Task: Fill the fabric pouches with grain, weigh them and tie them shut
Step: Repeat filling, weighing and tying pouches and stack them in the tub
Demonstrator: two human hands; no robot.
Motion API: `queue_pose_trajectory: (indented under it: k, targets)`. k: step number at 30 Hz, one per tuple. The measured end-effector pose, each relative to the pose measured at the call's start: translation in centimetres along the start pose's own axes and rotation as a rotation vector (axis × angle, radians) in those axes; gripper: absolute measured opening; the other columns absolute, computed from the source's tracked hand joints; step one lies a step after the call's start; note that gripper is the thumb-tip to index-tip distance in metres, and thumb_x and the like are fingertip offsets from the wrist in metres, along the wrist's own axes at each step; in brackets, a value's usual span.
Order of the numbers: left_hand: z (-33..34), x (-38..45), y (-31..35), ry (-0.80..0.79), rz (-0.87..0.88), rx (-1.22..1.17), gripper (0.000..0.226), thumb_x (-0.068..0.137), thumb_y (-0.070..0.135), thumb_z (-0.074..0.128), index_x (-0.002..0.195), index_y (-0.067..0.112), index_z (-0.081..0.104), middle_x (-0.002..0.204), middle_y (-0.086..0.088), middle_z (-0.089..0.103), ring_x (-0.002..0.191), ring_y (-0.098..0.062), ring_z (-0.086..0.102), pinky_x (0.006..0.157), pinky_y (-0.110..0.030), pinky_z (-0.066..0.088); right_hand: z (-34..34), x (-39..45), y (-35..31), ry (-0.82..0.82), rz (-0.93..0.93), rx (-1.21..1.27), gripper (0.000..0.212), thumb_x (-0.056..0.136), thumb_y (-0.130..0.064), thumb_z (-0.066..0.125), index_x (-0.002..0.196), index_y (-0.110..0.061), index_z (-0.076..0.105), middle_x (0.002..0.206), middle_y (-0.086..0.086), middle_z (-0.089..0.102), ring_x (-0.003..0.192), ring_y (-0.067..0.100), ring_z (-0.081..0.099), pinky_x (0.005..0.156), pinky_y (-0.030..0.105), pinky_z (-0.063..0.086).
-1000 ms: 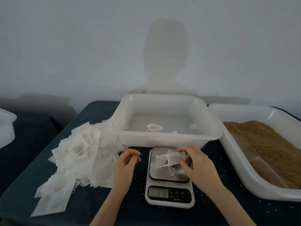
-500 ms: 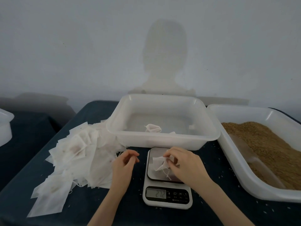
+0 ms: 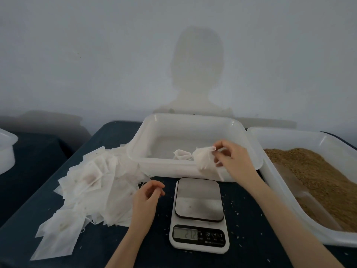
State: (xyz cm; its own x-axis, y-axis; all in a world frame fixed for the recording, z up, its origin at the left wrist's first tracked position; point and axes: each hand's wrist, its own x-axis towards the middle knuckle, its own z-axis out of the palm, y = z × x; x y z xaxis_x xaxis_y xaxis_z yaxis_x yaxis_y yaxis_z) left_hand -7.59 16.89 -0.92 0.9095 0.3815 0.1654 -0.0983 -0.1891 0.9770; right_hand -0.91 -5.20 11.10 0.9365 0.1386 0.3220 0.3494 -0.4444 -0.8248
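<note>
Right hand [image 3: 234, 161] has its grip pinched on a filled pouch [image 3: 204, 160] over the white tub's [image 3: 193, 120] near rim; one pouch [image 3: 181, 154] lies inside. Left hand [image 3: 147, 194] hovers loosely curled, holding nothing. Judging by the flat pile [image 3: 90, 184], most pouches remain.

Upper half of frame: pale wall [image 3: 96, 55] bearing a person-shaped shadow [image 3: 199, 74] at centre. Far left edge: corner of a white plastic container [image 3: 6, 151] on dark cloth.
</note>
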Motion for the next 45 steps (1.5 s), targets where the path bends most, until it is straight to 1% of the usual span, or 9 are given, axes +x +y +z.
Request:
queue_pose_trajectory:
  k: [5,10,14,18,27,30,34,39,45]
  targets:
    - [0.0,0.1,0.0,0.006,-0.014,-0.011,0.031,0.087,-0.004,0.052,0.076,0.021,0.067,0.068,-0.001,0.065,0.066,-0.011,0.061,0.066,-0.024,0.049,-0.5,5.2,0.5,0.056,0.016,-0.023,0.017,0.093,-0.001,0.051,0.085,-0.014,0.060,0.077,0.003,0.063,0.066,0.009,0.060,0.059,0.007,0.045]
    - [-0.1,0.1,0.0,0.005,-0.008,-0.014,0.035,0.086,-0.004,0.054,0.073,0.026,0.068,0.068,-0.002,0.065,0.066,-0.013,0.062,0.064,-0.020,0.051,0.4,8.7,2.8,0.024,0.030,-0.069,0.018,0.091,0.004,0.049,0.084,-0.008,0.061,0.081,0.011,0.064,0.074,0.021,0.062,0.077,0.025,0.052]
    - [-0.1,0.0,0.0,-0.008,-0.033,-0.017,0.033,0.088,-0.002,0.055,0.074,0.025,0.068,0.070,-0.002,0.066,0.070,-0.020,0.063,0.069,-0.032,0.052,1.8,9.7,5.2,-0.155,0.024,-0.371,0.017,0.089,0.005,0.053,0.095,0.000,0.068,0.096,0.017,0.068,0.090,0.027,0.060,0.074,0.023,0.039]
    - [-0.1,0.0,0.1,-0.022,-0.052,-0.018,0.029,0.089,-0.004,0.054,0.077,0.018,0.068,0.070,-0.001,0.066,0.069,-0.016,0.064,0.070,-0.031,0.052,2.4,10.0,6.3,-0.379,0.123,-0.446,0.030,0.088,0.015,0.039,0.091,0.008,0.068,0.101,0.023,0.068,0.085,0.024,0.062,0.078,0.029,0.055]
    - [-0.1,-0.1,0.4,-0.022,-0.060,0.007,0.029,0.089,-0.003,0.054,0.076,0.019,0.068,0.067,0.001,0.066,0.064,-0.016,0.059,0.064,-0.030,0.048,3.1,9.5,3.4,-0.530,0.042,-0.522,0.033,0.090,0.005,0.042,0.085,-0.014,0.070,0.090,-0.001,0.069,0.080,0.008,0.066,0.072,0.020,0.052]
    - [-0.3,-0.5,0.9,-0.026,-0.012,0.108,0.029,0.089,-0.001,0.055,0.076,0.022,0.067,0.068,0.004,0.066,0.057,-0.011,0.056,0.056,-0.020,0.043,4.2,7.7,0.8,-0.473,-0.120,-0.506,0.033,0.087,-0.002,0.047,0.079,-0.024,0.069,0.075,-0.019,0.064,0.070,-0.004,0.061,0.070,0.021,0.047]
    - [-1.0,-0.7,1.3,-0.062,0.059,0.438,0.029,0.091,0.014,0.057,0.080,0.040,0.057,0.073,0.010,0.065,0.062,-0.003,0.055,0.060,-0.013,0.042,6.0,3.8,-2.0,-0.523,-0.242,-0.446,0.029,0.089,-0.010,0.050,0.082,-0.030,0.069,0.088,-0.008,0.069,0.079,0.009,0.065,0.078,0.031,0.053]
    - [-4.5,-1.4,2.0,-0.028,0.255,0.789,0.019,0.079,0.018,0.073,0.089,0.034,0.067,0.085,0.023,0.062,0.083,0.005,0.056,0.064,-0.002,0.036,7.6,-0.9,-2.7,-0.712,-0.267,-0.396,0.026,0.090,-0.017,0.049,0.091,-0.034,0.069,0.074,-0.031,0.059,0.069,-0.002,0.058,0.064,0.011,0.044]
    - [-9.7,0.5,1.7,0.321,0.328,1.042,0.044,0.060,0.001,0.087,0.101,0.005,0.071,0.102,-0.011,0.070,0.091,-0.031,0.067,0.069,-0.042,0.057,9.5,-3.8,-1.7,-0.761,-0.343,-0.424,0.028,0.088,-0.019,0.047,0.098,-0.034,0.068,0.092,-0.026,0.066,0.071,-0.015,0.052,0.062,0.003,0.035]
